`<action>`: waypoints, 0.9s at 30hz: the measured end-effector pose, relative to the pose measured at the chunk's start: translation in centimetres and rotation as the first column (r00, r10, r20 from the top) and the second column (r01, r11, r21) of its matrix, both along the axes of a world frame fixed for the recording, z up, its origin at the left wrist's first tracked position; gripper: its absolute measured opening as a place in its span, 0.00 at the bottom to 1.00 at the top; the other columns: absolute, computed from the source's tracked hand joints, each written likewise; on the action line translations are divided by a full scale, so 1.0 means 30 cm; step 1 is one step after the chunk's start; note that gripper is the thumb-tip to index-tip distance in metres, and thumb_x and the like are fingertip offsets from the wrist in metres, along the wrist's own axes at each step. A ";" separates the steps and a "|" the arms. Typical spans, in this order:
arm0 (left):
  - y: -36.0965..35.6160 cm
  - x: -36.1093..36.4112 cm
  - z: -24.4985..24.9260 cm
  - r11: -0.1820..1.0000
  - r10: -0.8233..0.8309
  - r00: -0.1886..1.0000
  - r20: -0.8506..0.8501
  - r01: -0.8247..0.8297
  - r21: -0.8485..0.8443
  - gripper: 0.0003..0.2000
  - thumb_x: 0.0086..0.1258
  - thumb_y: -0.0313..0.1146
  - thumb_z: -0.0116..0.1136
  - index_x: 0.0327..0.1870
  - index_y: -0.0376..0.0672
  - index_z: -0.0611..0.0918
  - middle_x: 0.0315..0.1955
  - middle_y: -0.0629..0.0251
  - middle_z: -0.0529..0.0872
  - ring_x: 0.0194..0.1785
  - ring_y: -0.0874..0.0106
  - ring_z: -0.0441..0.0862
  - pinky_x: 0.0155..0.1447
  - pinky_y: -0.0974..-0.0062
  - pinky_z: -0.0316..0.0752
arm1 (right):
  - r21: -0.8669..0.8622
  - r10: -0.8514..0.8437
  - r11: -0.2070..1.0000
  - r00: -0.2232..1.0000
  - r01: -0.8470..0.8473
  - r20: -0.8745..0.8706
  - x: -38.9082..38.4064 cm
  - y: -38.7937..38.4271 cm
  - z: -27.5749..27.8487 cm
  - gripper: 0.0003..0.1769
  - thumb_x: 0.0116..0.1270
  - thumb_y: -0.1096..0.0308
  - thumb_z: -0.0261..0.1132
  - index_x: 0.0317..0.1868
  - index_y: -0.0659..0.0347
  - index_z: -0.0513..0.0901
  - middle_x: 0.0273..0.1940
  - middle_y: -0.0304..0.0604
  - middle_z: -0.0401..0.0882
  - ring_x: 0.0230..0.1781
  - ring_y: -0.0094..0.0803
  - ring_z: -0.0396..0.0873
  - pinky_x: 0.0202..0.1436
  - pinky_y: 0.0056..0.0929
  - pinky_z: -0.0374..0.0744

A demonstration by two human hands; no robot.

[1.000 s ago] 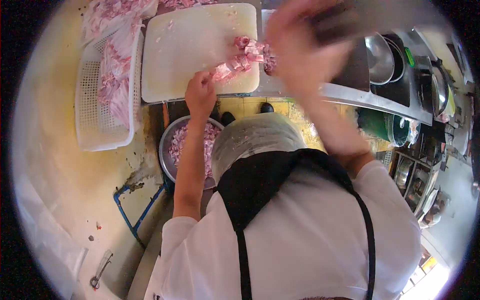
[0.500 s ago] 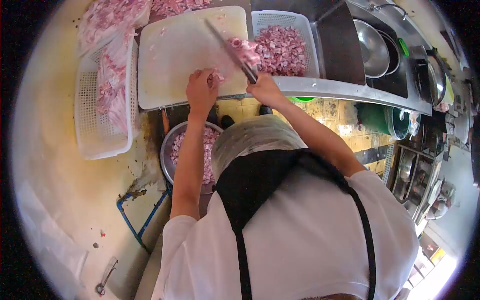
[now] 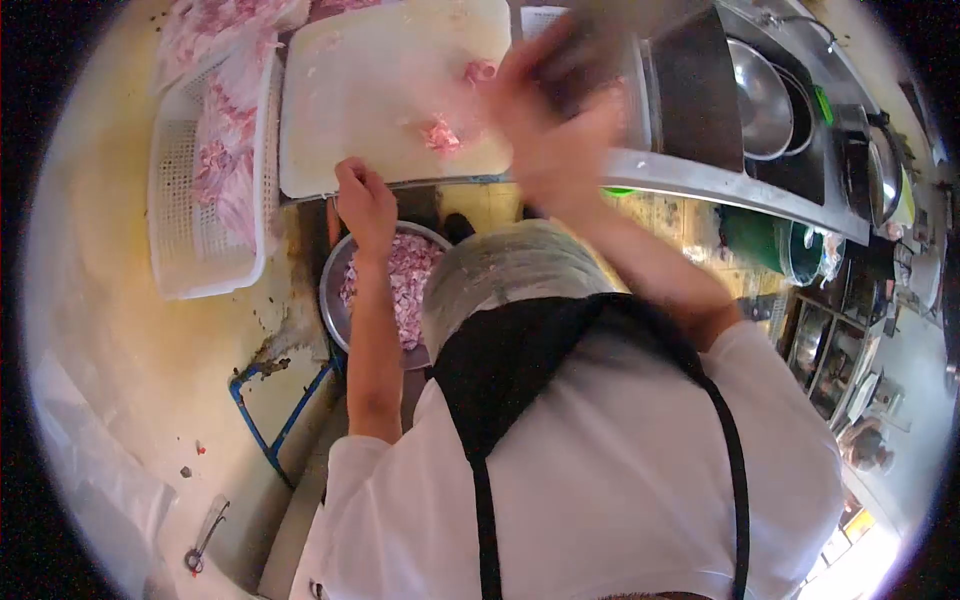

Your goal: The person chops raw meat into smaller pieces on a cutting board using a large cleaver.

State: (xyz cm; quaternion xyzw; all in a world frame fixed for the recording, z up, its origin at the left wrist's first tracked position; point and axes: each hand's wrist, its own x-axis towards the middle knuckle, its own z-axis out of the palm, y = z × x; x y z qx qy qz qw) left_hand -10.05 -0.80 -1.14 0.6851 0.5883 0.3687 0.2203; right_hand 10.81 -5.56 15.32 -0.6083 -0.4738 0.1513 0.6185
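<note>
My right hand (image 3: 560, 150) is smeared by motion, raised over the right side of the white cutting board (image 3: 350, 100). It grips a cleaver (image 3: 640, 22), whose blade is a broad grey blur at the top of the view. At the board's front left edge, my left hand (image 3: 366, 208) has its fingers curled, with no meat showing in them. One chunk of raw meat (image 3: 441, 136) lies on the board between my hands. Another meat piece (image 3: 480, 72) sits farther back, beside the blurred right hand.
A white basket (image 3: 165, 230) with large raw meat slabs stands left. The right-hand basket (image 3: 640, 105) is mostly hidden behind my right arm. Below the board's edge sits a metal bowl (image 3: 332, 300) of cut meat. Metal bowls (image 3: 760, 100) rest in the sink at right.
My left hand has left the meat and drawn back to the board's front edge. My right hand has swung up and right with the cleaver. The view has shifted slightly.
</note>
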 end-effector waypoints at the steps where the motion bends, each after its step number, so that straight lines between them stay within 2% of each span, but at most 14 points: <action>1: 0.006 0.006 -0.002 0.999 0.030 1.000 -0.002 -0.030 -0.032 0.08 0.69 0.24 0.52 0.47 0.37 0.75 0.35 0.51 0.82 0.37 0.52 0.82 0.43 0.61 0.76 | 0.002 -0.030 1.000 0.999 0.030 0.021 -0.065 -0.006 -0.283 0.13 0.62 0.64 0.65 0.42 0.65 0.82 0.33 0.57 0.83 0.38 0.48 0.83 0.45 0.48 0.77; 2: 0.002 0.015 -0.011 0.999 0.030 1.000 -0.003 -0.030 -0.028 0.08 0.69 0.24 0.52 0.47 0.37 0.75 0.35 0.51 0.82 0.37 0.52 0.82 0.43 0.61 0.76 | -0.675 0.267 0.708 0.964 -0.208 -0.017 -0.063 -0.072 -0.423 0.14 0.63 0.65 0.61 0.41 0.68 0.81 0.34 0.63 0.82 0.40 0.57 0.83 0.47 0.50 0.77; 3: -0.007 0.030 -0.024 0.997 -0.067 0.998 -0.001 0.067 0.048 0.09 0.68 0.23 0.52 0.48 0.37 0.75 0.37 0.51 0.82 0.41 0.52 0.81 0.46 0.61 0.76 | -0.777 0.320 0.501 0.916 -0.382 -0.243 -0.050 -0.090 -0.463 0.16 0.63 0.64 0.59 0.40 0.72 0.80 0.35 0.65 0.82 0.40 0.60 0.82 0.48 0.51 0.77; 4: 0.004 0.051 -0.018 0.978 -0.162 0.987 -0.007 0.162 0.130 0.10 0.67 0.21 0.52 0.49 0.37 0.75 0.40 0.50 0.81 0.44 0.51 0.81 0.48 0.60 0.75 | -0.770 0.303 0.510 0.918 -0.383 -0.256 -0.057 -0.082 -0.489 0.16 0.61 0.64 0.60 0.39 0.72 0.80 0.33 0.65 0.82 0.38 0.59 0.82 0.45 0.51 0.77; 6: -0.015 0.095 -0.009 0.964 -0.256 0.967 -0.002 0.255 0.073 0.15 0.62 0.22 0.55 0.51 0.38 0.76 0.45 0.49 0.79 0.49 0.50 0.79 0.51 0.58 0.75 | -0.780 0.268 0.501 0.924 -0.375 -0.272 -0.056 -0.114 -0.538 0.15 0.60 0.64 0.60 0.37 0.72 0.79 0.30 0.64 0.81 0.35 0.58 0.82 0.43 0.50 0.78; 8: 0.031 0.176 0.011 0.920 -0.322 0.921 -0.219 0.359 0.156 0.19 0.58 0.24 0.58 0.53 0.41 0.76 0.44 0.48 0.79 0.49 0.49 0.79 0.52 0.56 0.76 | -0.736 0.437 0.496 0.865 -0.461 -0.246 -0.025 -0.049 -0.529 0.14 0.56 0.65 0.61 0.34 0.71 0.80 0.26 0.62 0.81 0.30 0.57 0.82 0.38 0.48 0.79; 9: 0.042 0.192 -0.004 0.920 -0.324 0.910 -0.259 0.367 0.139 0.20 0.56 0.27 0.61 0.53 0.43 0.77 0.42 0.49 0.79 0.48 0.50 0.79 0.51 0.55 0.76 | -0.716 0.275 0.541 0.898 -0.440 -0.343 -0.044 -0.051 -0.528 0.06 0.55 0.70 0.62 0.29 0.62 0.75 0.18 0.40 0.70 0.15 0.31 0.69 0.20 0.36 0.68; 13: 0.108 0.203 -0.029 0.906 -0.421 0.870 -0.258 0.418 -0.069 0.17 0.57 0.28 0.62 0.49 0.43 0.78 0.39 0.53 0.80 0.45 0.51 0.80 0.49 0.56 0.76 | -0.754 0.241 0.490 0.899 -0.437 -0.364 0.013 -0.053 -0.542 0.07 0.55 0.69 0.63 0.31 0.64 0.77 0.18 0.41 0.72 0.15 0.31 0.71 0.19 0.37 0.68; 15: 0.124 0.208 -0.037 0.908 -0.416 0.875 -0.248 0.414 -0.065 0.12 0.58 0.30 0.63 0.43 0.43 0.79 0.35 0.56 0.80 0.40 0.53 0.82 0.46 0.56 0.77 | -0.594 0.265 0.770 0.964 -0.234 -0.035 0.107 -0.073 -0.597 0.11 0.55 0.66 0.65 0.34 0.66 0.81 0.18 0.42 0.75 0.16 0.31 0.72 0.20 0.36 0.69; 16: 0.125 0.204 -0.037 0.899 -0.434 0.866 -0.249 0.433 -0.062 0.12 0.58 0.30 0.63 0.43 0.43 0.79 0.35 0.56 0.80 0.40 0.53 0.82 0.46 0.56 0.77 | -0.592 0.245 0.776 0.969 -0.217 -0.034 0.158 -0.074 -0.595 0.11 0.55 0.66 0.65 0.34 0.66 0.81 0.18 0.42 0.75 0.16 0.31 0.72 0.20 0.36 0.69; 18: 0.128 0.196 -0.027 0.902 -0.431 0.859 -0.276 0.422 -0.096 0.10 0.58 0.32 0.65 0.38 0.42 0.79 0.32 0.57 0.80 0.36 0.55 0.81 0.42 0.58 0.76 | -0.824 0.040 0.550 0.990 -0.135 -0.135 0.287 -0.058 -0.584 0.14 0.55 0.65 0.66 0.36 0.67 0.82 0.20 0.44 0.77 0.17 0.30 0.74 0.21 0.34 0.70; 22: 0.116 0.178 -0.006 0.905 -0.424 0.873 -0.239 0.405 -0.127 0.09 0.58 0.33 0.65 0.36 0.41 0.79 0.26 0.58 0.78 0.31 0.59 0.79 0.37 0.64 0.74 | -0.795 0.004 0.597 0.991 -0.107 -0.130 0.534 -0.107 -0.644 0.13 0.55 0.64 0.66 0.34 0.68 0.81 0.20 0.42 0.77 0.17 0.29 0.74 0.21 0.33 0.70; 25: 0.121 0.174 0.005 0.897 -0.425 0.899 -0.108 0.403 -0.178 0.10 0.59 0.33 0.66 0.33 0.39 0.79 0.21 0.62 0.77 0.26 0.67 0.76 0.34 0.71 0.72 | -0.721 -0.033 0.689 0.997 0.072 0.069 0.621 -0.172 -0.604 0.13 0.57 0.65 0.67 0.35 0.67 0.80 0.20 0.39 0.76 0.17 0.27 0.72 0.21 0.33 0.69; 27: 0.130 0.182 0.055 0.906 -0.385 0.920 0.076 0.392 -0.162 0.09 0.61 0.30 0.67 0.30 0.39 0.76 0.20 0.67 0.78 0.25 0.76 0.73 0.33 0.75 0.71 | -0.775 -0.160 0.631 0.981 0.016 -0.110 0.605 -0.250 -0.521 0.20 0.58 0.58 0.70 0.41 0.68 0.82 0.23 0.52 0.81 0.27 0.39 0.83 0.33 0.38 0.78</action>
